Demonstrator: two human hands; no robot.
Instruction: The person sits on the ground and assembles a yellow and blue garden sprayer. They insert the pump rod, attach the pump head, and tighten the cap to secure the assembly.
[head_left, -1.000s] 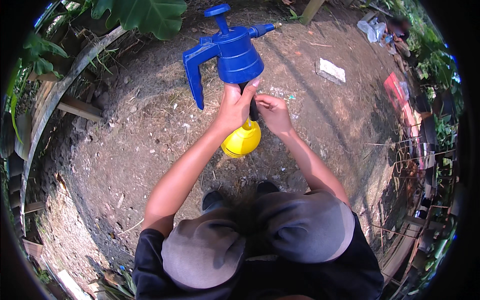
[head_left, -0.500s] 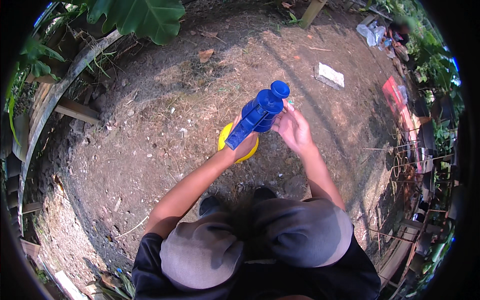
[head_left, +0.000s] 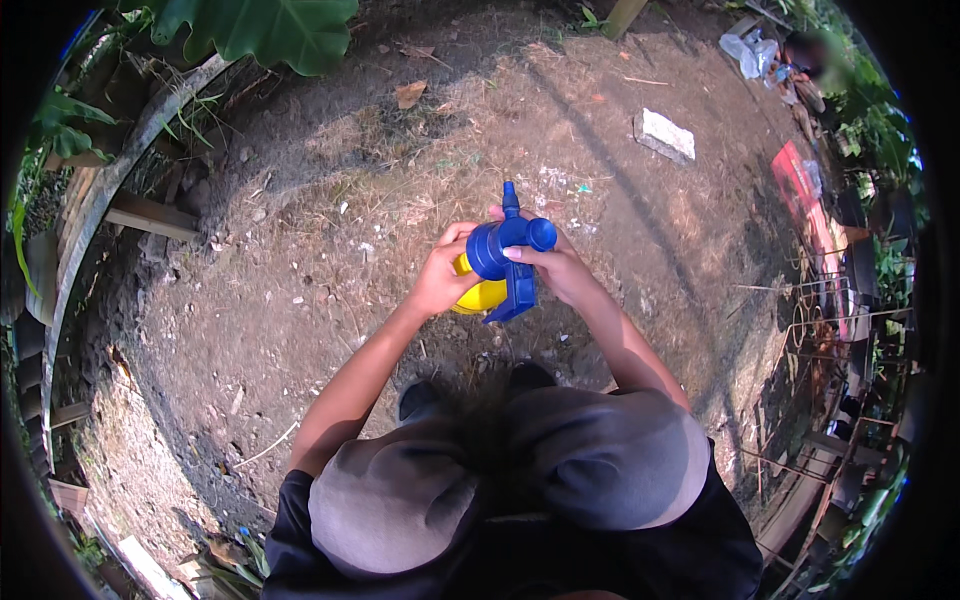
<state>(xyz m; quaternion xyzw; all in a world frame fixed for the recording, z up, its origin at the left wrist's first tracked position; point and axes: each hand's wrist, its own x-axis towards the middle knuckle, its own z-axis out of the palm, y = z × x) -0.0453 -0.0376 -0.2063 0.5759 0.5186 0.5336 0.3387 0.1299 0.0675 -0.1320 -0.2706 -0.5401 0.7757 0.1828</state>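
Observation:
In front of my knees I hold the blue pump sprayer head (head_left: 505,250), with its nozzle pointing away from me and its trigger handle toward me. My left hand (head_left: 441,273) is closed around the left side, by the ribbed collar. My right hand (head_left: 562,270) grips the head from the right, thumb across its top beside the round pump knob (head_left: 541,234). Below the head shows a yellow rounded container (head_left: 482,296), partly hidden by my left hand and the blue handle. Whether the head sits joined to the container cannot be made out.
A whitish block (head_left: 664,137) lies on the bare soil at the far right. Metal rods and boards (head_left: 815,450) line the right side, near a red sheet (head_left: 800,185). A curved beam (head_left: 130,165) edges the left. Another person (head_left: 803,70) is at the far right corner.
The sprayer head has turned, its nozzle now pointing away and its handle toward me. My right hand has closed on it from beside it, and my left hand has shifted to its left side.

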